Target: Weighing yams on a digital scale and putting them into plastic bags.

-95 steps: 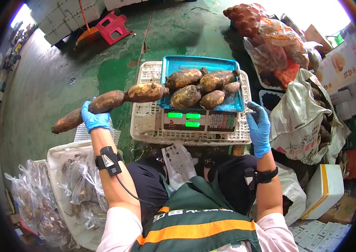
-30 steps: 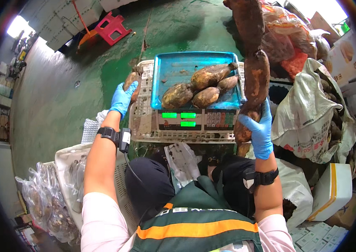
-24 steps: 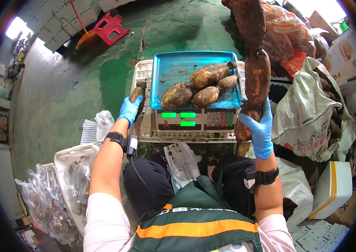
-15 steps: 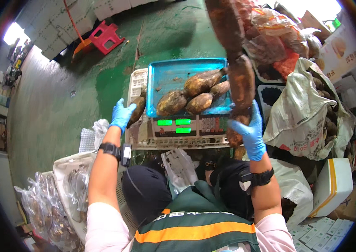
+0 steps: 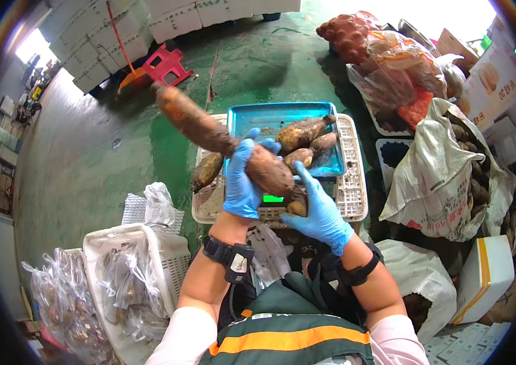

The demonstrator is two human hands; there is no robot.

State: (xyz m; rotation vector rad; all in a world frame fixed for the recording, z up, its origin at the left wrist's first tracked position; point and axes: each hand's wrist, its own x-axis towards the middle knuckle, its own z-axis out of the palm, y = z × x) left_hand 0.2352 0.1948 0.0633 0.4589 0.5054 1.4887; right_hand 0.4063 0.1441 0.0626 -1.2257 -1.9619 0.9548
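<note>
left hand [image 5: 243,184], fingers clasped round jointed brown root [image 5: 269,171], right hand [image 5: 321,213], fingers gripping its near end, blue tray [image 5: 258,114] behind

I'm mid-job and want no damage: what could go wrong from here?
The long lotus root might snap at a narrow joint, as its far segment juts out unsupported beyond the left hand. The short lotus root lies at the left edge of the white crate, so a knock could roll it off.

Blue gloves [image 5: 242,193], black wrist straps [image 5: 215,248], pale pink sleeves [image 5: 186,333]; toward six o'clock, a dark green apron [image 5: 282,303] with an orange band [image 5: 291,342]
</note>
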